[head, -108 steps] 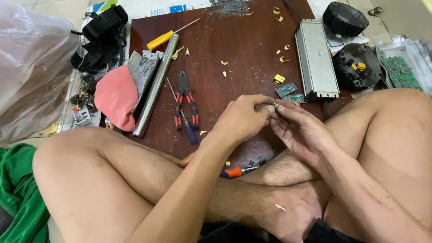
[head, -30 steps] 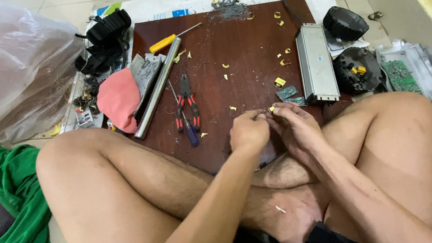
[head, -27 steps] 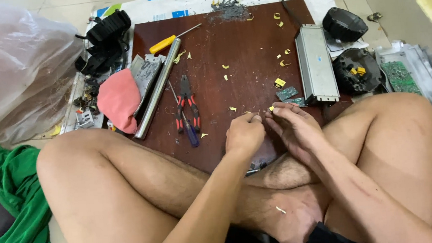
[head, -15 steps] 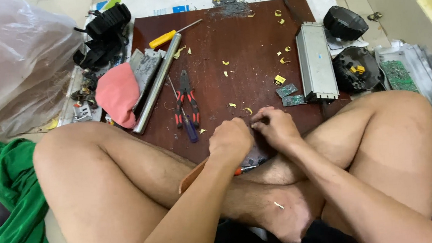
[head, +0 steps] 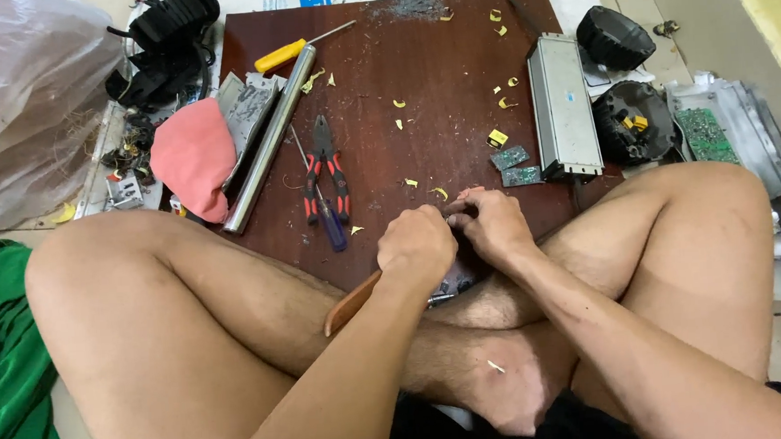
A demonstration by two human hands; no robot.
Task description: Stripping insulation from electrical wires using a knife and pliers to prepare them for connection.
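My left hand [head: 417,243] is curled into a fist over the near edge of the dark red-brown board [head: 419,75]. My right hand [head: 495,223] meets it thumb to thumb. Together the fingertips pinch a small part [head: 452,215], which they mostly hide. An orange-brown tool handle [head: 350,305] sticks out from under my left wrist, and a small grey metal piece [head: 448,288] lies just below the hands. I sit cross-legged, with my knees on either side of the board.
Red-handled pliers [head: 325,165], a blue-handled tool, a steel tube [head: 269,139] and a yellow screwdriver [head: 282,54] lie on the left. A grey metal box [head: 564,103], small green circuit boards [head: 510,158] and yellow scraps are on the right. A pink cloth [head: 193,157] and a plastic bag [head: 23,96] are far left.
Both hands have dropped from mid-board toward me, to the board's near edge, and closed tighter together. The yellow part seen between the fingers earlier is now hidden.
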